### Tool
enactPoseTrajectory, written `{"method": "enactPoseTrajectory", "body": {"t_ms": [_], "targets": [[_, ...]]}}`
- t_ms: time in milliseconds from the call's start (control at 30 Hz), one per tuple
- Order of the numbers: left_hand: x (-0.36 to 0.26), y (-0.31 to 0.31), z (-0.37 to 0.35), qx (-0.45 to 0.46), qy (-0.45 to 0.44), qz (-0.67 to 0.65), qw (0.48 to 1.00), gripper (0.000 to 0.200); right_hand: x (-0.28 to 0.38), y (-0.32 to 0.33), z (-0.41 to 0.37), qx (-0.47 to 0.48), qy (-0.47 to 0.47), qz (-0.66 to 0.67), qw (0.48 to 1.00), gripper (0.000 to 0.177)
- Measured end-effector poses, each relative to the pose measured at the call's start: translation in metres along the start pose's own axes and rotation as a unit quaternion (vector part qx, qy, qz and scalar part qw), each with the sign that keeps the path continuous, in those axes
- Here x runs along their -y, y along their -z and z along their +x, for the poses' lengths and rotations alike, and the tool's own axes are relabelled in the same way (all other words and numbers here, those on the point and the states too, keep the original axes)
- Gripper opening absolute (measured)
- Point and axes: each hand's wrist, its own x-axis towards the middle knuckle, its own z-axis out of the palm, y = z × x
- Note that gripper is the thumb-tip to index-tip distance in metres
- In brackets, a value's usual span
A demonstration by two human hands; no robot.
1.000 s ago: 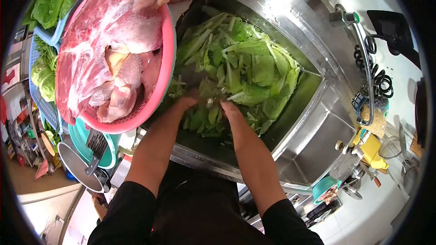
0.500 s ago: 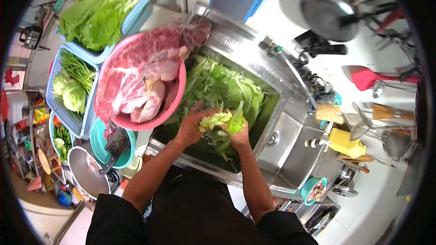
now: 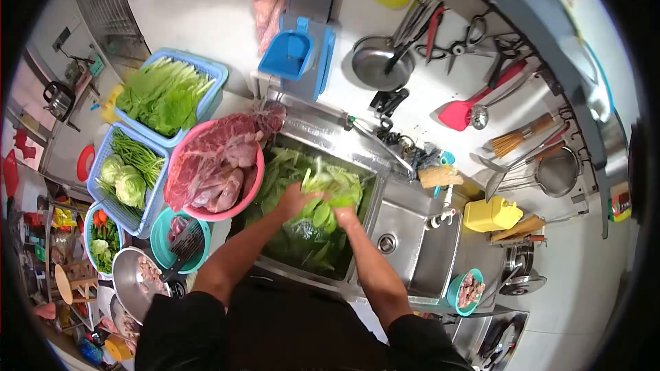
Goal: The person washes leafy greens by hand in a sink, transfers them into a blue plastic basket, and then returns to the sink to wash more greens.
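Note:
Both hands are over the left sink basin, which holds water and many green leaves [image 3: 278, 172]. My left hand [image 3: 297, 200] is closed around the left side of a bunch of leafy greens [image 3: 333, 189]. On the bunch's right side, my right hand [image 3: 346, 216] is closed too. The bunch is blurred by motion, and loose leaves float below and around it. A pink basin [image 3: 256, 189] heaped with raw meat [image 3: 216, 158] stands just left of the sink.
Blue baskets [image 3: 221, 72] of vegetables and a teal basin [image 3: 159, 233] with a cleaver stand at left. An empty steel basin [image 3: 419, 227], faucet [image 3: 440, 218], yellow jug [image 3: 491, 215] and teal bowl [image 3: 454, 293] of meat are at right. Utensils hang behind.
The camera view has tilted up, showing more of the wall. My hands have stayed together on the greens, and the bunch has spread out between them.

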Motion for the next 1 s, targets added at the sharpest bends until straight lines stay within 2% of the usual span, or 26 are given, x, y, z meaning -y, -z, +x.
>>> {"method": "enactPoseTrajectory", "body": {"t_ms": [33,67,100,133,167,200,233,267,300,333,367,400,433,467,500,600,667,733,833,933,1000], "targets": [[0.009,-0.001,0.011,0.013,0.029,0.006,0.999,0.039,-0.006,-0.006,-0.002,-0.019,0.068,-0.024,0.997,0.043],[-0.005,0.002,0.026,-0.018,0.013,0.012,1.000,0.038,-0.002,-0.009,0.010,-0.035,0.137,-0.047,0.989,0.047],[-0.018,-0.002,0.020,-0.042,0.014,0.015,0.999,0.037,0.025,-0.005,0.002,0.018,0.056,-0.018,0.998,0.037],[-0.031,-0.008,0.001,-0.056,0.027,0.015,0.998,0.036,0.055,-0.002,-0.017,0.040,0.064,-0.013,0.997,0.035],[-0.061,0.000,-0.004,-0.048,-0.004,0.049,0.998,0.035,0.091,0.002,-0.027,0.064,0.075,-0.008,0.995,0.032],[-0.063,-0.004,-0.004,-0.055,-0.018,0.005,0.998,0.034,0.113,0.005,-0.033,0.086,0.091,-0.005,0.992,0.029],[-0.065,-0.008,-0.004,-0.062,-0.034,-0.040,0.997,0.034,0.116,0.001,-0.038,0.061,0.105,0.035,0.992,0.028],[-0.068,-0.012,-0.005,-0.069,-0.050,-0.087,0.993,0.033,0.093,0.001,-0.032,0.053,0.070,0.021,0.996,0.029],[-0.024,-0.018,0.003,-0.036,0.012,-0.102,0.994,0.033,0.050,0.004,-0.015,0.045,0.036,0.006,0.998,0.031],[0.005,-0.031,0.002,-0.046,0.017,-0.089,0.995,0.032,0.022,0.006,-0.001,0.038,0.009,-0.010,0.999,0.033],[0.028,-0.041,-0.001,-0.058,0.018,-0.072,0.995,0.032,0.013,0.004,0.002,0.048,0.020,-0.056,0.997,0.033],[0.035,-0.040,0.005,-0.074,0.020,-0.057,0.995,0.032,0.026,0.004,0.010,0.054,0.012,0.000,0.998,0.033],[0.028,-0.037,0.002,-0.017,0.050,-0.094,0.994,0.041,0.035,0.004,0.003,0.061,-0.009,0.055,0.997,0.033],[0.024,-0.037,-0.004,-0.007,0.065,-0.124,0.990,0.042,0.036,0.006,-0.009,0.064,-0.039,0.111,0.991,0.033],[0.015,-0.035,-0.003,0.005,0.078,-0.153,0.985,0.043,0.025,0.011,-0.002,0.049,-0.080,0.052,0.994,0.033],[-0.017,-0.041,-0.006,0.036,0.086,-0.207,0.974,0.044,0.037,0.011,-0.001,0.041,-0.201,0.182,0.962,0.033],[-0.033,-0.049,-0.006,0.030,0.064,-0.237,0.969,0.047,0.043,0.007,-0.001,0.081,-0.180,0.224,0.955,0.033],[-0.040,-0.056,-0.008,-0.001,0.025,-0.268,0.963,0.052,0.051,0.001,-0.005,0.121,-0.162,0.263,0.943,0.039],[-0.042,-0.054,-0.006,-0.039,-0.022,-0.211,0.976,0.054,0.088,-0.005,-0.017,0.152,-0.185,0.306,0.921,0.061],[-0.071,-0.040,-0.010,-0.015,-0.024,-0.254,0.967,0.053,0.145,0.006,-0.046,0.198,-0.146,0.276,0.929,0.075],[-0.049,-0.024,0.000,0.008,0.059,-0.282,0.958,0.051,0.114,0.012,-0.026,0.166,-0.165,0.180,0.955,0.077]]}}
